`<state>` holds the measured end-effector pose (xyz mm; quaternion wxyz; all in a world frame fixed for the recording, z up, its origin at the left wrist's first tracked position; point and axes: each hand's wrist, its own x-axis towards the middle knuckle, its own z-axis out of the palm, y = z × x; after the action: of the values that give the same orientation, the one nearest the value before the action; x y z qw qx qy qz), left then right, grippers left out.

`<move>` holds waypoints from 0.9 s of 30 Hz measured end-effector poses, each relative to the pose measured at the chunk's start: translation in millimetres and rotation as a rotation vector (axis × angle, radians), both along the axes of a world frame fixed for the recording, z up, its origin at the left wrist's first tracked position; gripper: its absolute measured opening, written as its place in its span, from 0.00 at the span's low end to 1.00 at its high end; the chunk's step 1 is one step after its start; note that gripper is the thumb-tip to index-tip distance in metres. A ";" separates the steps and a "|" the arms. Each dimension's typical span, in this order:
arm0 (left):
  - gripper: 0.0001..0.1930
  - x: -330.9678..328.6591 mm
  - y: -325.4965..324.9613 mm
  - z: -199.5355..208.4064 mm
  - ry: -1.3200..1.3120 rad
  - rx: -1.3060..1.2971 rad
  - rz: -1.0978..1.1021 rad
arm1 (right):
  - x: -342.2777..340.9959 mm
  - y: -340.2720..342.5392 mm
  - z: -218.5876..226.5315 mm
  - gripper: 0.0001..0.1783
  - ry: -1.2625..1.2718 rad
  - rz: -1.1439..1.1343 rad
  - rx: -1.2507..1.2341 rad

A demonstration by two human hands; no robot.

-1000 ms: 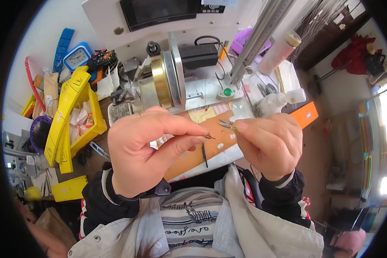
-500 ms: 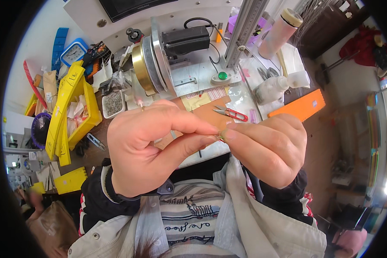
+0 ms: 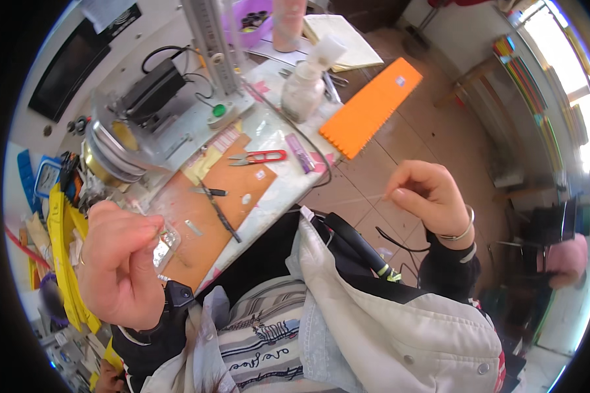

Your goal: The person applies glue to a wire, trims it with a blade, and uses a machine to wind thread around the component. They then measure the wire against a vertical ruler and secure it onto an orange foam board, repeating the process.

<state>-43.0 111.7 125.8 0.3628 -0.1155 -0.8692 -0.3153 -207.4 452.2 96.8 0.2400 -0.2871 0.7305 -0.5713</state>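
Observation:
My left hand (image 3: 121,265) is raised over the left part of the bench, thumb and fingertips pinched together. Whatever is between them is too small to make out. A small clear tray (image 3: 166,247) shows just beyond its fingers. Out to the right, past the bench edge, my right hand (image 3: 429,200) pinches thumb against forefinger. From its fingertips a faint, thin thread (image 3: 367,198) runs leftward; its far end is lost to sight. Between the hands, red-handled thread snips (image 3: 262,156) and dark tweezers (image 3: 219,211) lie on a brown mat (image 3: 196,245).
A machine with a brass-coloured wheel (image 3: 105,154) stands at the back left. A white squeeze bottle (image 3: 303,92) and an orange toothed strip (image 3: 373,108) are at the bench's far right. Yellow strips (image 3: 62,249) crowd the left side. A black cable (image 3: 400,245) hangs below my right hand.
My hands were together, pinching a tiny item; now they are wide apart, left hand to the left, right hand slightly right. The view has swung to the right.

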 end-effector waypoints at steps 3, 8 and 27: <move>0.07 -11.4 15.0 -2.9 -0.011 -0.062 -0.082 | 3.3 45.3 0.3 0.05 -0.141 -0.023 0.070; 0.09 -50.3 55.0 -26.0 -0.089 -0.086 -0.210 | 3.6 72.6 -28.4 0.10 0.553 -0.581 0.552; 0.11 -116.9 147.4 -55.8 0.022 -0.105 -0.401 | 10.5 17.7 -47.1 0.04 0.164 -0.168 -0.191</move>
<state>-159.9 259.0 69.9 0.2958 -0.3084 -0.8400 -0.3344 -196.8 469.8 49.7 0.1026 -0.2922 0.7113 -0.6309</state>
